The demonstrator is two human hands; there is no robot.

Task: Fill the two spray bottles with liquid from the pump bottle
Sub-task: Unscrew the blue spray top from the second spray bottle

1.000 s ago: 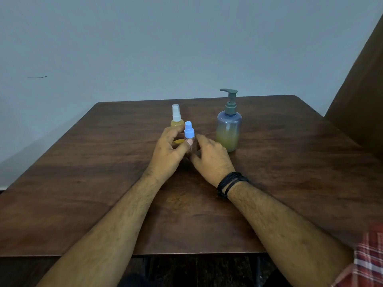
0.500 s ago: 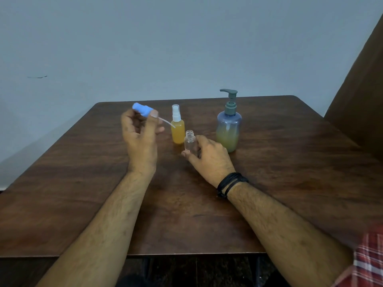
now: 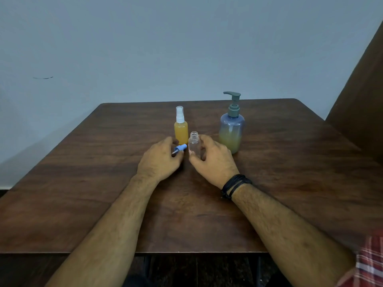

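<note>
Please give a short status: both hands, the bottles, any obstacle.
Left hand holds blue spray cap low over table. Right hand grips open, empty clear bottle. Orange spray bottle capped, full. Pump bottle unobstructed.

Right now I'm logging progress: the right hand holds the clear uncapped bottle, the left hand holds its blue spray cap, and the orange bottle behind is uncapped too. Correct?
Not quite. In the head view the orange bottle wears its white spray cap. The rest holds: right hand grips the clear uncapped bottle, left hand holds the blue spray cap.
</note>
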